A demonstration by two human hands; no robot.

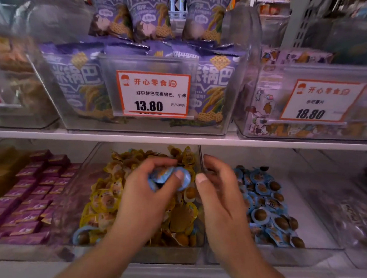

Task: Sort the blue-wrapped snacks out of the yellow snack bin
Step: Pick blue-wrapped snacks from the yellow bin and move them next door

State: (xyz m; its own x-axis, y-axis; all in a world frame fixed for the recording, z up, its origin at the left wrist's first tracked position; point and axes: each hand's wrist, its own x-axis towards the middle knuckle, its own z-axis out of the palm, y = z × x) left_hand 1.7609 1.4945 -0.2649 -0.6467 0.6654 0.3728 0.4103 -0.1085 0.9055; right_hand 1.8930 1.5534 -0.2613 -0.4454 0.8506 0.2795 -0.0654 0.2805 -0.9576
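Store shelves fill the view, with clear bins set side by side on a white shelf board (178,138). Low in the middle sits the yellow snack bin (143,201), full of yellow-wrapped snacks. Its clear right wall (200,161) stands just beside the blue snack bin (267,205), which still has bare floor at its right and far end. Purple boxes (26,195) fill the bin on the left. Up above, a bin of purple bags (140,55) hangs over the back, so the open room is at the front. The left hand (153,191) is over the yellow bin, fingers curled round a few blue-wrapped snacks (171,178). The right hand (218,189) is just beside them, above the wall, fingers loosely bent and holding nothing. One more blue-wrapped snack (82,236) lies at the yellow bin's front left corner.
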